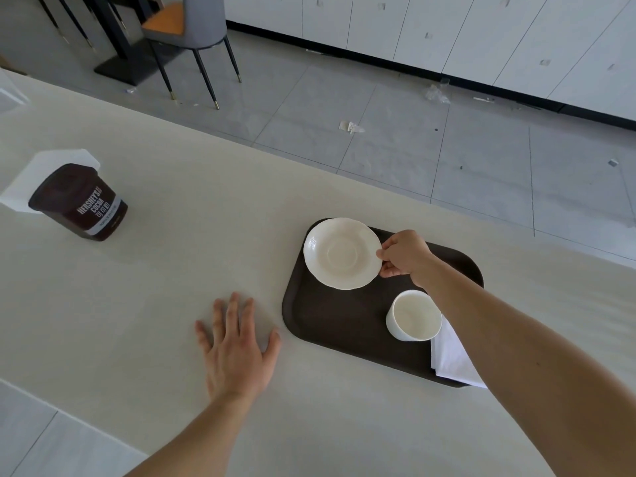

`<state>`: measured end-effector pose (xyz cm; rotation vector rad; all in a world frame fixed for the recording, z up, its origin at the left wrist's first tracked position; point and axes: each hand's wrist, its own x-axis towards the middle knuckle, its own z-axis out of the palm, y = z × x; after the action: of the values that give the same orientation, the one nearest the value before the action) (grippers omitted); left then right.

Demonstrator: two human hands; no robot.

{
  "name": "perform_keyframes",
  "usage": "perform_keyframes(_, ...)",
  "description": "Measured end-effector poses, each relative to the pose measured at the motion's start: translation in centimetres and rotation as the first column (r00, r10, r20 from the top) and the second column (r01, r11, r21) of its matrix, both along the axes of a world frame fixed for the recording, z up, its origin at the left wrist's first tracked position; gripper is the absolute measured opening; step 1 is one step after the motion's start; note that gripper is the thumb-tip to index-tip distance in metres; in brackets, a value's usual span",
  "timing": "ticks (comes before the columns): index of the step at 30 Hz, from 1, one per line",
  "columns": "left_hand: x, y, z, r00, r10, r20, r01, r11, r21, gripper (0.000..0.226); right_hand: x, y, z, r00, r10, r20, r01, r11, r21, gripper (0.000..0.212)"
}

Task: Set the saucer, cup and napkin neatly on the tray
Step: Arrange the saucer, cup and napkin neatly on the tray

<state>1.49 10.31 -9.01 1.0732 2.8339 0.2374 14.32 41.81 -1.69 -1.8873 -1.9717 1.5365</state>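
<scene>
A dark brown tray (pixel 327 325) lies on the pale table. A white saucer (pixel 340 253) sits over its far left corner, and my right hand (pixel 404 254) pinches the saucer's right rim. An empty white cup (pixel 413 315) stands upright on the tray's near right part. A folded white napkin (pixel 454 359) lies at the near right corner, partly under my forearm and just past the tray's edge. My left hand (pixel 237 346) rests flat on the table, fingers spread, just left of the tray.
A brown cocoa tub (pixel 81 203) stands at the far left of the table with white napkins (pixel 41 170) behind it. Past the table's far edge are grey floor tiles, a chair (pixel 192 29) and white cabinets.
</scene>
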Motion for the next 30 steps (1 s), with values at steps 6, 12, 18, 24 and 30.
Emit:
perform_keyframes(6, -0.1, 0.0, -0.1, 1.000, -0.004, -0.002, 0.004, 1.000, -0.002, 0.074, -0.2, -0.3, 0.3, 0.997, -0.049, -0.066, 0.043, 0.995, -0.086, 0.010)
perform_keyframes(12, 0.0, 0.1, 0.0, 1.000, -0.005, -0.001, 0.005, 1.000, -0.001, 0.075, 0.4, -0.4, 0.7, 0.986, -0.079, -0.147, 0.050, 0.980, -0.191, 0.017)
perform_keyframes(18, 0.0, 0.1, 0.1, 1.000, -0.001, -0.003, 0.001, 1.000, -0.002, 0.075, 0.4, -0.6, 0.6, 0.984, -0.064, -0.167, 0.032, 0.982, -0.184, 0.026)
perform_keyframes(24, 0.0, 0.1, 0.0, 1.000, 0.000, -0.002, 0.000, 1.000, 0.001, 0.074, 0.3, -0.7, 0.8, 0.987, -0.044, -0.157, 0.013, 0.981, -0.194, 0.024)
perform_keyframes(30, 0.0, 0.0, 0.0, 1.000, 0.000, 0.000, 0.000, 1.000, 0.013, 0.073, 0.2, -0.8, 1.0, 0.988, -0.035, -0.152, 0.005, 0.982, -0.189, 0.024)
